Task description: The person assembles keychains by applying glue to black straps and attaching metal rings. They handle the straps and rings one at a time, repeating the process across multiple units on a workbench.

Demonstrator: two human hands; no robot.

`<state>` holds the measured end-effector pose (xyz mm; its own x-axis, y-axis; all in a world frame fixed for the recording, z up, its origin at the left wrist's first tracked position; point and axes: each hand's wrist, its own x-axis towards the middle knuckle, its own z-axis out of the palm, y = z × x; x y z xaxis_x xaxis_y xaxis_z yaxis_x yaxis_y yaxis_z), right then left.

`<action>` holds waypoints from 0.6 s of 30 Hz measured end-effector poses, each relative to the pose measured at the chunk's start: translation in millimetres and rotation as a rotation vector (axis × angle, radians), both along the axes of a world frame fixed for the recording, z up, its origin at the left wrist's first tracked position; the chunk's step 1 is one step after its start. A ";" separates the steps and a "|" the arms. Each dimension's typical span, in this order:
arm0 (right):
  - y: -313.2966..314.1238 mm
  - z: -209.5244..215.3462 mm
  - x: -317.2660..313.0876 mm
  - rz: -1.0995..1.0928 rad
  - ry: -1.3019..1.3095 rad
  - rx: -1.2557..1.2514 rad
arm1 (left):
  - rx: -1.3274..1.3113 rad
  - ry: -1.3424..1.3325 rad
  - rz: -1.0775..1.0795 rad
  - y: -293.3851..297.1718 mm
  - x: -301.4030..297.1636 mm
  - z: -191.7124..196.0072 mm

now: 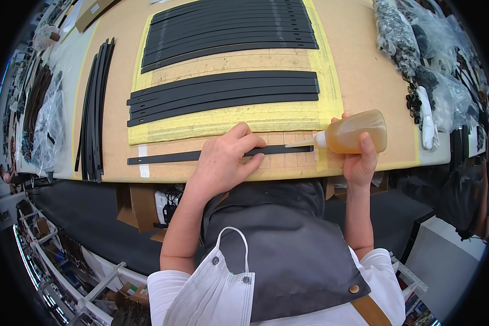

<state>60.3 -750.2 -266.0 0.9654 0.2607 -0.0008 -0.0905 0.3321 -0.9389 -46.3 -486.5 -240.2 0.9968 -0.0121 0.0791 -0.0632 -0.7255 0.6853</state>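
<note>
A single black strap (171, 157) lies crosswise along the near edge of the table. My left hand (225, 157) rests over its middle, with thumb and index finger closed on the strap. In my right hand (360, 165) is a squeeze bottle (358, 132) of amber liquid, tipped over so its thin nozzle points left. The nozzle tip is just above or touching the strap near its right end; I cannot tell which. Behind my hands, several black straps (223, 95) lie side by side on a board with yellow tape (228, 124).
Farther back lies a larger set of black straps (231, 30). A loose bundle of straps (95, 111) sits at the left. Clear plastic bags (445, 89) and dark chains crowd the right side. Cardboard boxes (138, 206) stand below the table edge. A white mask (217, 288) hangs by my apron.
</note>
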 end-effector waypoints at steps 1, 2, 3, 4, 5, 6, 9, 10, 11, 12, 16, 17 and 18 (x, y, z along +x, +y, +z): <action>-0.2 -0.7 0.5 0.002 -0.005 0.002 | -0.004 0.001 0.001 0.0 0.0 -0.1; -0.4 -1.3 1.0 0.005 -0.009 0.004 | -0.008 0.001 0.001 0.1 0.2 0.0; -0.5 -1.9 1.4 0.004 -0.008 0.005 | -0.012 0.002 0.002 0.2 0.4 0.1; -0.6 -2.4 1.5 0.004 -0.006 0.005 | -0.009 -0.001 0.001 0.2 0.5 0.1; -0.5 -2.8 1.5 0.004 -0.004 0.005 | -0.006 -0.004 0.000 0.2 0.8 0.1; -0.2 -2.8 1.2 0.003 -0.004 0.006 | -0.003 -0.007 -0.001 0.1 0.7 0.1; 0.1 -2.4 0.9 0.009 0.005 0.006 | -0.008 0.009 0.006 -0.1 0.2 0.1; -0.8 -2.6 0.8 0.017 0.014 0.006 | -0.004 0.011 0.005 0.3 0.1 0.0; -1.8 -2.9 0.6 0.025 0.023 0.006 | -0.001 0.013 0.005 0.5 0.1 -0.3; -3.2 -3.7 0.5 0.026 0.030 0.008 | 0.003 0.015 0.004 0.7 0.1 -0.4; -0.9 -2.9 2.9 0.003 0.032 0.022 | -0.034 0.034 0.015 -0.2 0.1 2.9; 0.2 -1.9 2.9 -0.009 0.029 0.025 | -0.028 0.032 0.013 -0.1 0.3 3.0; 0.4 -1.3 2.9 -0.009 0.021 0.016 | -0.022 0.029 0.011 0.0 0.6 3.1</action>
